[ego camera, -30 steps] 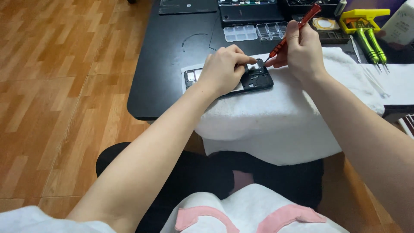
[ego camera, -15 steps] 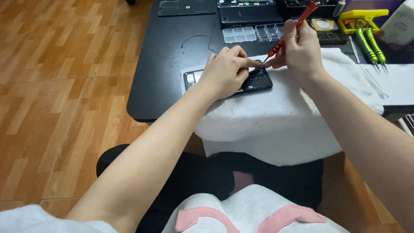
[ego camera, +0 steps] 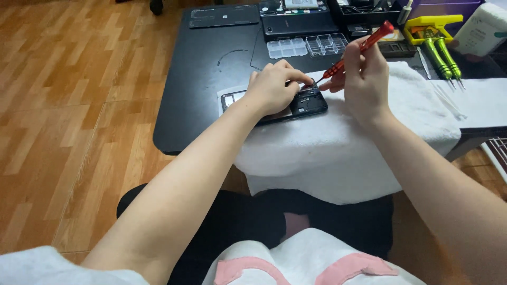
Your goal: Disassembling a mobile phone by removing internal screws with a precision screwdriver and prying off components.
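Note:
An opened black phone lies on a white towel at the front of a black table. My left hand rests on top of the phone and pins it down, fingertips near its upper right corner. A red screwdriver is gripped in my right hand, its tip pointing down into the phone's right end, just beside my left fingertips. Most of the phone's middle is hidden under my left hand.
Clear plastic parts trays and a flat dark panel lie further back on the table. Green-handled screwdrivers and a yellow tool sit at the back right. Wooden floor lies to the left.
Both hands have stayed on the phone with only small shifts. The screwdriver's tip stays at the phone's right end.

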